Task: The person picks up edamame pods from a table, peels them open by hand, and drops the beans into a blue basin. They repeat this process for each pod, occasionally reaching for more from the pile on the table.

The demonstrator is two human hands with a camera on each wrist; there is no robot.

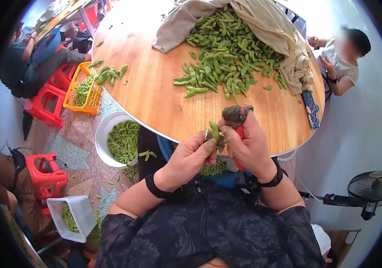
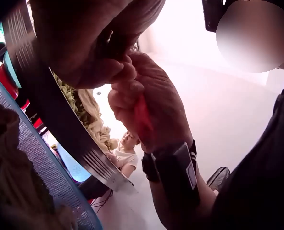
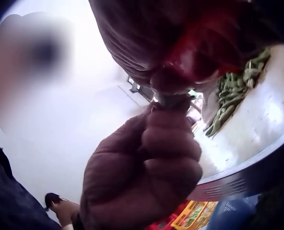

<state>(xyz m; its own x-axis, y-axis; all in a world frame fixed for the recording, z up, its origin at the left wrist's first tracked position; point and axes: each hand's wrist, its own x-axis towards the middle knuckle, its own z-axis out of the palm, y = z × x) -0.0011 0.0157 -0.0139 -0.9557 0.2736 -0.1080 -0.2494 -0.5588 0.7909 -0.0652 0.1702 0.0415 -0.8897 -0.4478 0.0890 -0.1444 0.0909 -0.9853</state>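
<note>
Near the front edge of the round wooden table, my two hands meet in the head view. My left hand (image 1: 190, 155) pinches a green edamame pod (image 1: 214, 130) upright between thumb and fingers. The right hand (image 1: 250, 145) curls round a red-handled tool (image 1: 240, 134), its working end hidden by the fingers. Dark, stained wrapping (image 1: 233, 115) with a red band covers a right finger. In the left wrist view the red handle (image 2: 143, 115) lies in the right palm. The right wrist view shows the left fingers (image 3: 171, 143) curled beneath the right hand.
A large heap of edamame pods (image 1: 226, 58) lies on the wooden table (image 1: 141, 80), partly under beige cloth (image 1: 284, 40). A white bucket (image 1: 103, 140) of pods, a yellow basket (image 1: 93, 99), and a tipped white basket (image 1: 86, 214) stand left. A fan (image 1: 373, 187) is at right.
</note>
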